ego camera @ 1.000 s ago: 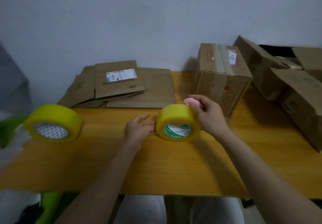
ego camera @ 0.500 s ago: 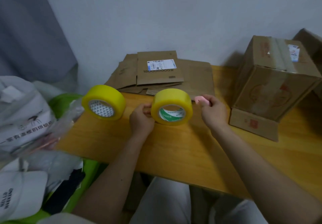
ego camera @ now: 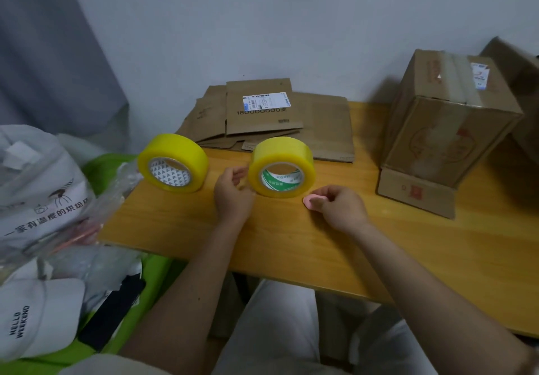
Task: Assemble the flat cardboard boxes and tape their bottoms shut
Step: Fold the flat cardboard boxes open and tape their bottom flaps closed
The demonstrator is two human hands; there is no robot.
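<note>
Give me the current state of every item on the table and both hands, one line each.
Flat cardboard boxes: still flat, stacked at the back.
Assembled box: standing, top seam taped.
Right tape roll: on edge, left hand at its side.
Left tape roll: on edge, untouched.
Pink object: pinched in the right hand.
Left hand: grip on the roll unclear.
Right hand: closed on the pink object.
</note>
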